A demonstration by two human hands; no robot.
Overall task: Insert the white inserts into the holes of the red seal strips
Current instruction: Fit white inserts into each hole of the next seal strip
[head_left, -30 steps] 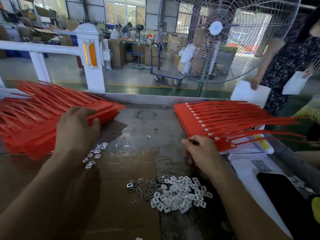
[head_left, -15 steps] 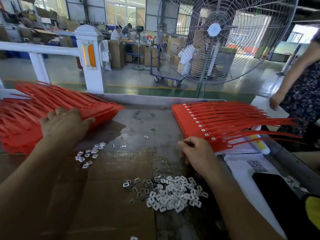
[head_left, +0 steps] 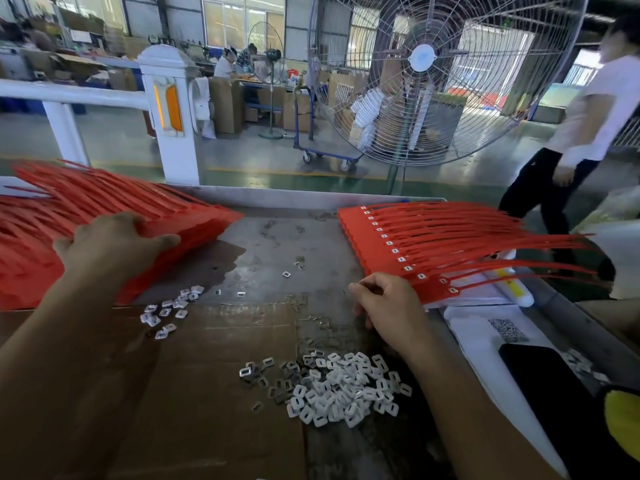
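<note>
A factory assembly floor; a worn grey metal bench (head_left: 277,244) carries bulk stacks of red plastic seal strips (head_left: 408,244); behind stand a large wire-caged pedestal fan (head_left: 424,60), brown cardboard cartons (head_left: 225,105), a blue wheeled trolley (head_left: 325,154).

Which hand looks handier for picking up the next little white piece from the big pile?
Probably the right hand: it sits just above the big pile of white inserts, beside the fanned red strips. The left hand rests on the other red stack, farther off.
</note>
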